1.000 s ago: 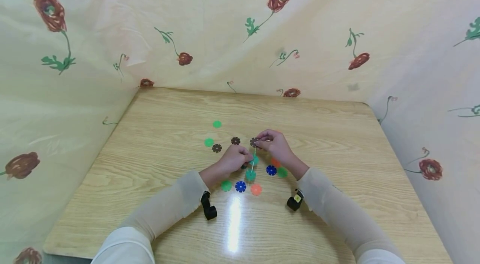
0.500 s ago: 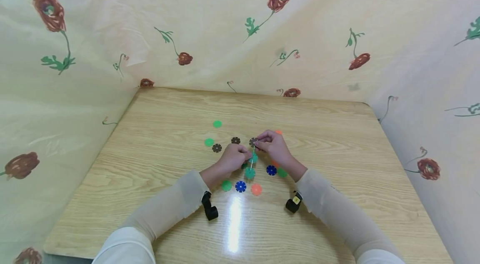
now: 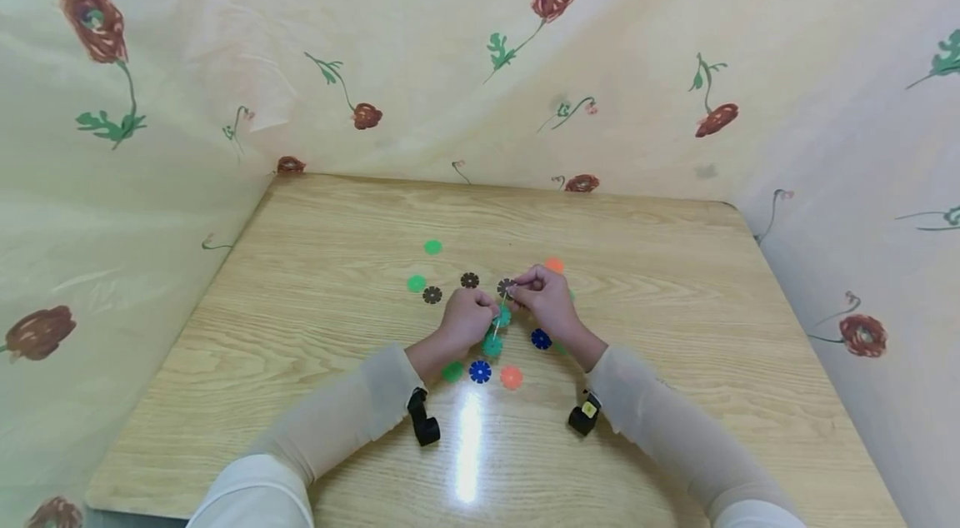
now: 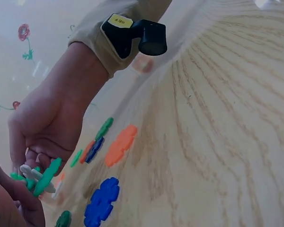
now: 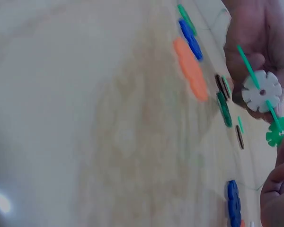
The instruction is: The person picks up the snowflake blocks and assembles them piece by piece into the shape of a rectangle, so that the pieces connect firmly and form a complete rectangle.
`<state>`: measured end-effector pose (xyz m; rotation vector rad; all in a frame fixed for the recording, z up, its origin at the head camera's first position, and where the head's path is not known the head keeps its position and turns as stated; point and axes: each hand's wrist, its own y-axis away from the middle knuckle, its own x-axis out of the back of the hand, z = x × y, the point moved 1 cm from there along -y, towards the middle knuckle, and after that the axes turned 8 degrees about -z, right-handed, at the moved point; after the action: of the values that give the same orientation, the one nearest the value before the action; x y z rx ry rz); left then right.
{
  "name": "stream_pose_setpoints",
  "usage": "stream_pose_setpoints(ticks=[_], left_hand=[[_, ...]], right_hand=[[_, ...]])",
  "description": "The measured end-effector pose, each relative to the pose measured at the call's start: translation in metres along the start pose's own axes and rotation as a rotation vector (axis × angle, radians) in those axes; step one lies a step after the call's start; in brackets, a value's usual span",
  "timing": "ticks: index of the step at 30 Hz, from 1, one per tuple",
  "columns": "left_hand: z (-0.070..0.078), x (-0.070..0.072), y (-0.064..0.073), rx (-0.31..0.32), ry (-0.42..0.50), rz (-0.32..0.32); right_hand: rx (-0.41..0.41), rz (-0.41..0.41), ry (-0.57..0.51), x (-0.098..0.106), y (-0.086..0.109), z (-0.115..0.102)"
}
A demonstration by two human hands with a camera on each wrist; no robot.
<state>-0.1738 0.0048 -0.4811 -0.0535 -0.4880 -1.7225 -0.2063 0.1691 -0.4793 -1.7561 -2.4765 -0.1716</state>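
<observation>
Slotted plastic building discs are joined into a short chain over the middle of the table. In the head view its green discs (image 3: 492, 345) hang toward the person, and a brown disc (image 3: 506, 287) is at the far end. My left hand (image 3: 468, 318) pinches the chain near its middle. My right hand (image 3: 551, 295) pinches the far end, fingertips at the brown disc. A white disc (image 5: 261, 91) in the chain shows in the right wrist view, slotted with an edge-on green one. In the left wrist view a green disc (image 4: 48, 177) sticks out between both hands.
Loose discs lie around the hands on the wooden table (image 3: 675, 428): a blue disc (image 3: 480, 371), an orange disc (image 3: 512, 377), brown discs (image 3: 432, 295) and light green discs (image 3: 432, 246). Another blue disc (image 3: 541, 339) lies under the right wrist. A flowered cloth (image 3: 450, 53) encloses the back and sides.
Both hands keep hold of the chain. Its near end has swung slightly left, and the right hand has come a little toward the person.
</observation>
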Motion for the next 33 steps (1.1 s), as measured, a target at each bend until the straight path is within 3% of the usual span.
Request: stream_pose_setpoints(ticks=[5, 10, 17, 22, 26, 33], left_hand=[[0.000, 0.000, 0.000, 0.005, 0.004, 0.022], [0.000, 0.001, 0.002, 0.016, 0.015, 0.017], [0.000, 0.006, 0.005, 0.020, 0.044, -0.051], [0.001, 0.010, 0.005, 0.040, 0.089, -0.141], [0.002, 0.016, 0.001, 0.052, 0.062, -0.185], [0.009, 0.025, -0.005, 0.050, 0.056, -0.185]], right_hand=[[0.030, 0.013, 0.007, -0.003, 0.001, -0.001], [-0.006, 0.022, -0.005, -0.003, 0.002, -0.001], [-0.046, 0.019, -0.111, -0.002, 0.002, 0.005], [-0.056, -0.009, -0.113, -0.001, 0.003, 0.004], [-0.071, -0.020, -0.093, 0.000, 0.003, 0.000], [-0.087, -0.023, -0.077, 0.001, 0.003, -0.003]])
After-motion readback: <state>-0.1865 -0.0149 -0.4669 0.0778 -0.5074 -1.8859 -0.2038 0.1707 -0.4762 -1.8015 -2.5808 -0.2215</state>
